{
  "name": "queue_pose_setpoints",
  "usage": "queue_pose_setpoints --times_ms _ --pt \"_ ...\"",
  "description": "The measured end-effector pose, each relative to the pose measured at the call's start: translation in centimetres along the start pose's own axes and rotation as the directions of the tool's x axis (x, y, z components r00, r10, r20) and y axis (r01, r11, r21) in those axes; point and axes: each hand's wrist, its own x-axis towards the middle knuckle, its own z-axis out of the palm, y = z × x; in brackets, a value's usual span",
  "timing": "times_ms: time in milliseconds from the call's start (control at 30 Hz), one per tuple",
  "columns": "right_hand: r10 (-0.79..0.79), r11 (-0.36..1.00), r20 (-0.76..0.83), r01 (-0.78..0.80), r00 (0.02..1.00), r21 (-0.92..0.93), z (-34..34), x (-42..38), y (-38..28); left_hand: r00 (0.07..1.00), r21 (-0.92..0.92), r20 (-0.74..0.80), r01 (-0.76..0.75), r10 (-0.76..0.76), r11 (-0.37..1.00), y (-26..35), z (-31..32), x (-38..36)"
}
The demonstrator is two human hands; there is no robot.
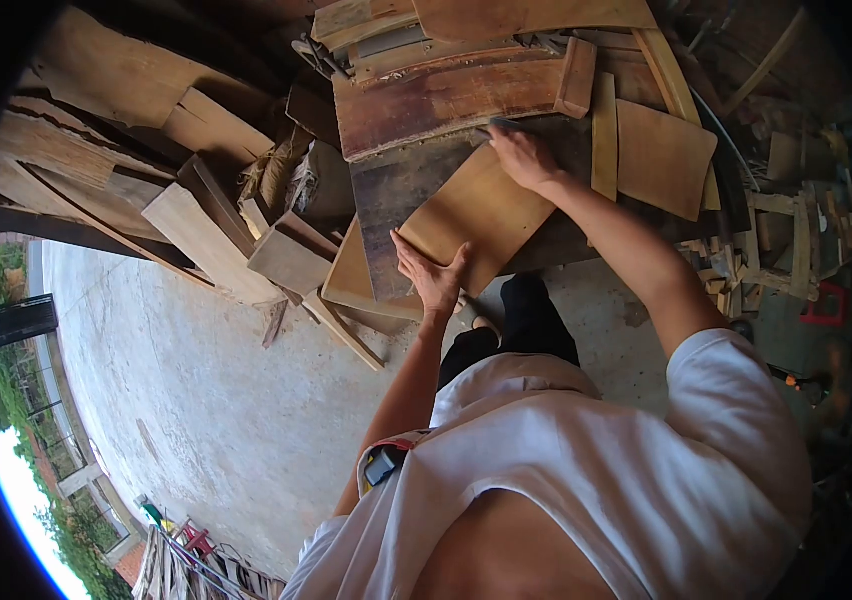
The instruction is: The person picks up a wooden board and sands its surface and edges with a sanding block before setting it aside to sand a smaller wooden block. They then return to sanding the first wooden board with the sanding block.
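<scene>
A wide, light-brown wooden board (481, 218) lies at a slant on the dark worktop (386, 200) in front of me. My left hand (432, 275) rests on its near left corner, with thumb stretched over the face and fingers extended along the left edge. At the far end of the board, my right hand (524, 158) is closed around a small dark object (506, 124). Most of that object is hidden by the fingers, so its kind cannot be made out.
Behind the board sits a thick reddish-brown plank (446, 95) with a short wooden block (576, 78) at its right end. A square wooden panel (666, 158) lies to the right. Stacked offcuts (211, 240) crowd the left side, above the concrete floor (206, 370).
</scene>
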Motion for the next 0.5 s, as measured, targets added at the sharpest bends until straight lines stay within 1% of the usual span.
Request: queue_pose_setpoints --times_ms 67,100,133,167,200,233,300,333,367,400,433,467,500 --pt "0.102 0.983 -0.034 -0.096 0.994 0.155 0.2 -3.4 1.4 1.000 -0.004 -0.007 0.009 -0.009 1.000 0.3 -0.1 -0.1" --pt "0.109 0.975 -0.210 -0.064 0.972 0.213 1.5 -5.3 1.4 1.000 -0.008 -0.019 0.022 -0.022 1.000 0.4 0.2 -0.1" --pt "0.118 0.964 -0.372 -0.017 0.921 0.264 2.7 -7.5 1.1 0.999 -0.008 -0.031 -0.011 0.011 1.000 0.0 0.4 0.0" --pt "0.064 0.962 -0.508 0.083 0.859 0.262 3.0 -9.6 -0.1 1.000 0.001 -0.030 -0.011 0.011 1.000 -0.2 0.4 -0.2" --pt "-0.004 0.972 -0.490 0.119 0.872 0.204 2.6 -12.0 -1.6 0.999 0.014 -0.032 -0.017 0.017 1.000 -0.2 0.4 0.0" --pt "-0.024 0.976 -0.438 0.116 0.899 0.184 2.9 -14.0 -3.0 0.999 0.017 -0.030 -0.014 0.014 1.000 -0.3 0.3 0.2" --pt "-0.064 0.969 -0.387 0.149 0.920 0.196 3.9 -16.9 -4.9 0.997 0.054 -0.049 -0.057 0.060 0.997 -0.4 0.2 0.3" --pt "-0.070 0.965 -0.368 0.155 0.927 0.209 4.1 -17.2 -5.3 0.997 0.059 -0.035 -0.067 0.069 0.996 0.1 -0.3 1.1" --pt "-0.052 0.967 -0.371 0.140 0.927 0.215 4.2 -16.7 -4.9 0.998 0.127 -0.018 -0.050 0.053 0.991 0.4 -0.9 2.2" --pt "-0.054 0.981 -0.400 0.124 0.915 0.151 4.0 -15.6 -4.4 1.000 0.202 -0.002 -0.024 0.025 0.979 0.5 -1.7 2.9" --pt "-0.059 0.990 -0.423 0.107 0.904 0.091 3.9 -14.5 -3.9 0.984 0.219 0.012 -0.174 0.175 0.960 0.2 -2.2 4.0" --pt "-0.041 0.990 -0.414 0.093 0.909 0.106 3.8 -13.1 -3.4 0.946 0.232 0.031 -0.321 0.323 0.918 0.1 -2.2 5.5" --pt "-0.035 0.986 -0.453 0.104 0.891 0.129 3.8 -11.5 -2.7 0.909 0.241 0.042 -0.411 0.414 0.879 1.1 -2.0 6.5"
